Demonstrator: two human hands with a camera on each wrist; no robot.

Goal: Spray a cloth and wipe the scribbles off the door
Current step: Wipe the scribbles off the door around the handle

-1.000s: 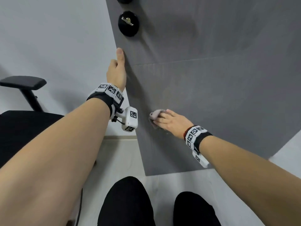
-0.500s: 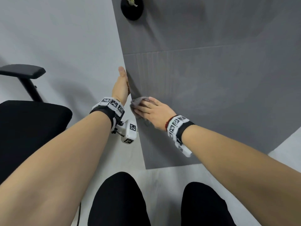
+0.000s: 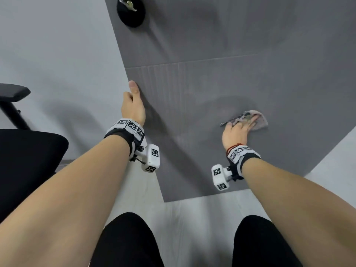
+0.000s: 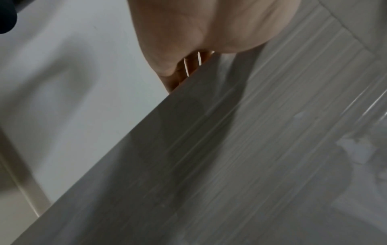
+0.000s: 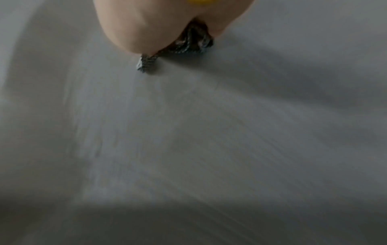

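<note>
The grey door (image 3: 250,54) stands in front of me, with a faint damp smear (image 3: 221,106) on its ribbed lower panel. My left hand (image 3: 133,105) grips the door's left edge, thumb on the front face. In the left wrist view its fingers (image 4: 191,66) curl behind the edge of the door (image 4: 230,165). My right hand (image 3: 237,128) presses a pinkish-grey cloth (image 3: 260,120) flat against the door, right of the middle. The right wrist view shows the bunched, striped cloth (image 5: 192,43) under my right hand (image 5: 146,21), a corner poking out.
A black round lock knob (image 3: 131,11) sits high on the door. A black office chair (image 3: 28,160) with an armrest (image 3: 11,92) stands at the left by the white wall (image 3: 57,54). My knees (image 3: 127,241) are over the pale floor (image 3: 192,209).
My right hand swept the cloth from the door's left edge across to the right. My left hand slid down the edge earlier and keeps its grip.
</note>
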